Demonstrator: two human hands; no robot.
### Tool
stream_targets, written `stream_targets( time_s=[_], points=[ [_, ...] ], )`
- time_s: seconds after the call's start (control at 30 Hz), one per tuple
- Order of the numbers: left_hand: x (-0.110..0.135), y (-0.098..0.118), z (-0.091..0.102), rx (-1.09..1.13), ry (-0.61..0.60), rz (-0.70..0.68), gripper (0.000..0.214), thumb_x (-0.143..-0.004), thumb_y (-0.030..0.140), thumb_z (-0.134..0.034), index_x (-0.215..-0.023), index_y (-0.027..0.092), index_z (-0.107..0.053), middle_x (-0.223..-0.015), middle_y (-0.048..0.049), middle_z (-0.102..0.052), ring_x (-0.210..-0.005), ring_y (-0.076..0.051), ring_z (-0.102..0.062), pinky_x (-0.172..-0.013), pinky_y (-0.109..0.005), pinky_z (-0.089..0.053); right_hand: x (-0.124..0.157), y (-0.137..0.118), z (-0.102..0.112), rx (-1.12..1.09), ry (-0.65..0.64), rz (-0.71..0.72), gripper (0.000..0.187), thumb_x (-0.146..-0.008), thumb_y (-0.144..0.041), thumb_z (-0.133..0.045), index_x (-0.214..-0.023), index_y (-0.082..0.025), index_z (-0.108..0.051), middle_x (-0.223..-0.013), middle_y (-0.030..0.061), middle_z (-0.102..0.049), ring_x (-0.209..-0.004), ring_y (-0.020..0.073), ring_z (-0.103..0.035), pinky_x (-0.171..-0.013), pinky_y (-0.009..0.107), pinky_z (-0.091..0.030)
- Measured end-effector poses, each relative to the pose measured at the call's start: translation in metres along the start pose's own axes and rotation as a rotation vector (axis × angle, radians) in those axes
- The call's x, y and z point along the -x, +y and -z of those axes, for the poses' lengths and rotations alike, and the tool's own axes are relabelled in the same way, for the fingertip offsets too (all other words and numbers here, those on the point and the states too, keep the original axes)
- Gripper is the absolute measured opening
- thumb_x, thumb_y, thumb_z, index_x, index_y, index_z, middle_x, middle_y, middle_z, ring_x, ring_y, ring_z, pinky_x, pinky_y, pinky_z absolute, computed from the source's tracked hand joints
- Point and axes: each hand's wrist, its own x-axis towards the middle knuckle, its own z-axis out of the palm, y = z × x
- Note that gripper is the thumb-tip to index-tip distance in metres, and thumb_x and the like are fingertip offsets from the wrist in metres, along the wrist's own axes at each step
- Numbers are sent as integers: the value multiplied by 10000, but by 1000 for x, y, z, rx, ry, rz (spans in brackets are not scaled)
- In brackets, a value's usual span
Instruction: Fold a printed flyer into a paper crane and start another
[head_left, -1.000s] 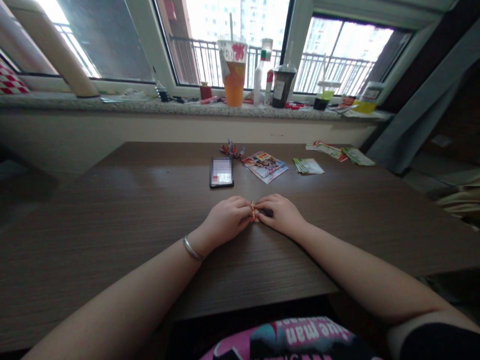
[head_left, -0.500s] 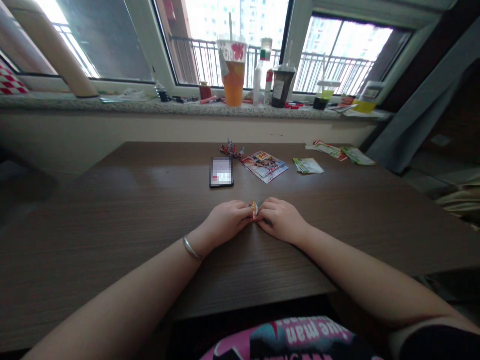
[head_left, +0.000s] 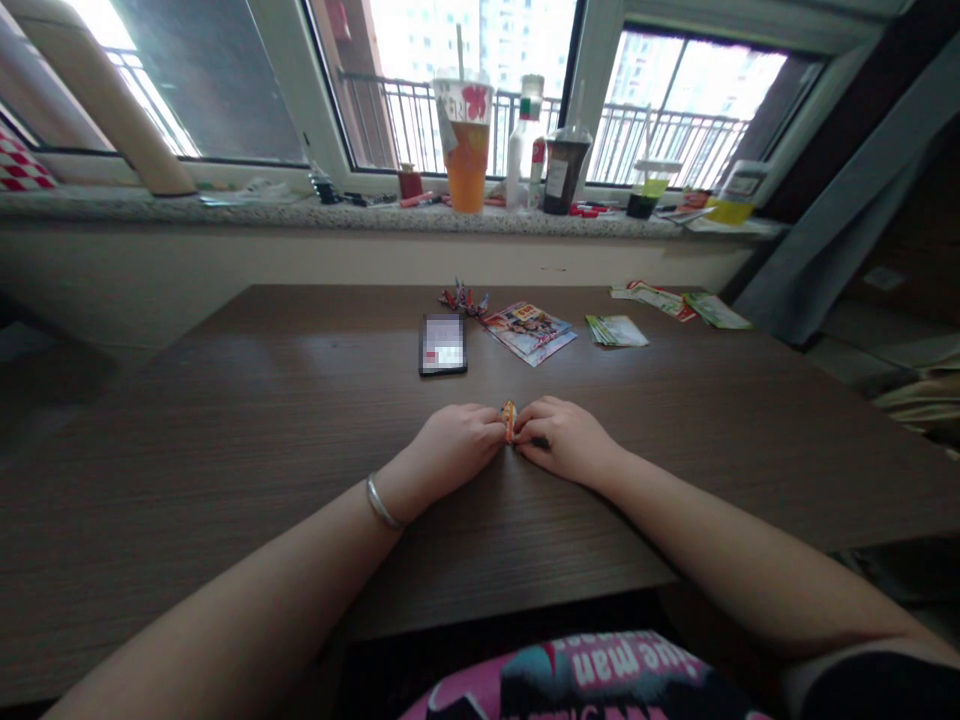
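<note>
My left hand (head_left: 450, 448) and my right hand (head_left: 564, 440) rest on the brown wooden table (head_left: 225, 420), fingertips meeting. Both pinch a small folded piece of orange and red printed paper (head_left: 509, 418) that stands up between them. A silver bangle (head_left: 381, 503) circles my left wrist. Beyond the hands lie a dark phone (head_left: 442, 344), a colourful folded paper figure (head_left: 464, 298) and a stack of printed paper squares (head_left: 529, 331).
More printed papers (head_left: 616, 331) and leaflets (head_left: 679, 303) lie at the table's far right. On the stone windowsill (head_left: 225, 212) stand an orange drink cup (head_left: 466, 143), a bottle (head_left: 524, 145), a dark drink cup (head_left: 562, 172) and small items. A grey curtain (head_left: 847, 200) hangs right.
The hands stay together on the table; the small folded paper now stands slightly higher between the fingertips, and the fingers have shifted a little around it.
</note>
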Motion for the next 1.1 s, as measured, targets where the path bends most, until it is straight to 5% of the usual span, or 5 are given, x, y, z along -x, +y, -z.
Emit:
stream_targets(
  time_s=[0.37, 0.6, 1.1],
  points=[
    [4, -14, -12, 88, 85, -99, 195, -912, 194, -509, -1000, 208, -683, -1124, -61, -684, -1009, -197, -645, -899, -336, -508, 4, -12, -1, 168, -22, -63, 157, -896, -285, -570, -916, -221, -712, -959, 69, -674, -894, 201, -593, -756, 312, -468],
    [4, -15, -18, 234, 156, -61, 258, -890, 189, -537, -1123, 237, -637, -1306, -61, -595, -1140, -209, -601, -972, -362, -497, 1, 0, -2, 2, 65, -208, 49, -837, -257, -642, -855, -219, -667, -1114, 54, -629, -1004, 200, -585, -851, 318, -464],
    [5, -14, -14, 157, 52, -66, 479, -849, 140, -568, -1315, 244, -531, -1391, -81, -533, -1262, -222, -522, -1077, -397, -424, -8, 18, -13, -283, 90, -401, 55, -793, -206, -646, -845, -196, -664, -769, 11, -677, -744, 160, -555, -716, 291, -405]
  ],
)
